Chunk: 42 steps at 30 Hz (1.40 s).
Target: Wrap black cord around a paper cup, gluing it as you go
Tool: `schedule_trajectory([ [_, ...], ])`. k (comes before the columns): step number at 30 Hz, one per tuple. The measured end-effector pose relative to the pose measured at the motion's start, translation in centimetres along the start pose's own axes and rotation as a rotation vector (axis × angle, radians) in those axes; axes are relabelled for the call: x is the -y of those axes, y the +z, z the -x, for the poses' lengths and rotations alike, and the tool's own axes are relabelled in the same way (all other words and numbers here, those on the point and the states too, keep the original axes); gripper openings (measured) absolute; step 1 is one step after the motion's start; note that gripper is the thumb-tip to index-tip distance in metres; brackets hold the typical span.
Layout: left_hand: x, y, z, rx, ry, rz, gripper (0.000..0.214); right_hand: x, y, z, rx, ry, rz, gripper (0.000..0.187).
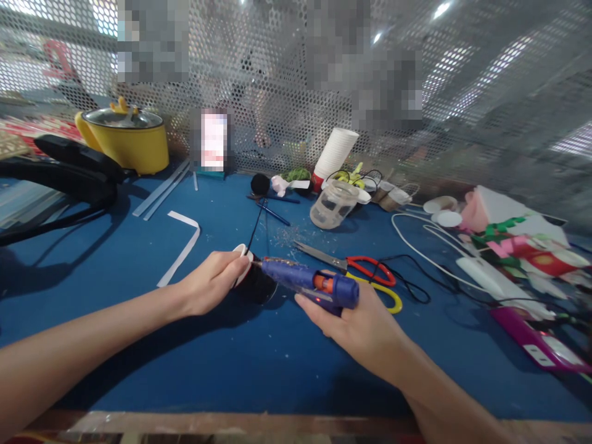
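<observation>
My right hand [358, 320] is closed around a blue glue gun [308, 282] with an orange trigger part, its nozzle pointing left. The nozzle tip meets a small white piece [242, 251] held over a black round object [256, 287]. My left hand [215, 280] is closed on that white piece and the black object, fingers curled over them. A thin black wire [257, 225] runs from there up the blue table [139, 345].
Red-handled scissors [365, 268] and a yellow loop lie right of the gun. A clear jar [333, 205], white cup stack [333, 157], yellow pot [126, 140], white strip [182, 250], white cables [430, 246], and coloured craft pieces [522, 250] surround the work. A mesh wall [462, 92] stands behind.
</observation>
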<state>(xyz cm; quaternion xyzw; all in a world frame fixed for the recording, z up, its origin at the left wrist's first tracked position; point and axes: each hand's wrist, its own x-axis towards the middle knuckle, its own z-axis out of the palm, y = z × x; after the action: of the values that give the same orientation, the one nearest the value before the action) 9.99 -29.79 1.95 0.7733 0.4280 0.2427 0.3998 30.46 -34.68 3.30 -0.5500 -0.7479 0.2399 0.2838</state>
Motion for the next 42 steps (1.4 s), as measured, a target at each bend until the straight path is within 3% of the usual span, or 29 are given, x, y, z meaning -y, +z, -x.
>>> schedule_trajectory([
  [6, 0.2, -0.2, 0.0, 0.007, 0.063, -0.050, 0.035, 0.5, -0.3, -0.4, 0.006, 0.084, -0.035, 0.013],
  [12, 0.2, -0.1, 0.0, 0.011, 0.055, -0.052, 0.035, 0.7, -0.3, -0.1, 0.016, 0.058, -0.034, 0.015],
  [25, 0.2, -0.2, 0.0, 0.010, 0.081, -0.051, 0.035, 0.7, -0.5, -0.3, 0.034, 0.144, -0.074, 0.018],
  [34, 0.1, -0.1, 0.0, 0.002, 0.043, -0.056, 0.036, 0.7, -0.4, -0.1, 0.029, 0.074, -0.059, 0.015],
  [42, -0.2, 0.0, -0.2, -0.033, -0.071, 0.030, 0.037, 0.7, 0.4, 0.6, 0.030, -0.035, 0.044, 0.018],
])
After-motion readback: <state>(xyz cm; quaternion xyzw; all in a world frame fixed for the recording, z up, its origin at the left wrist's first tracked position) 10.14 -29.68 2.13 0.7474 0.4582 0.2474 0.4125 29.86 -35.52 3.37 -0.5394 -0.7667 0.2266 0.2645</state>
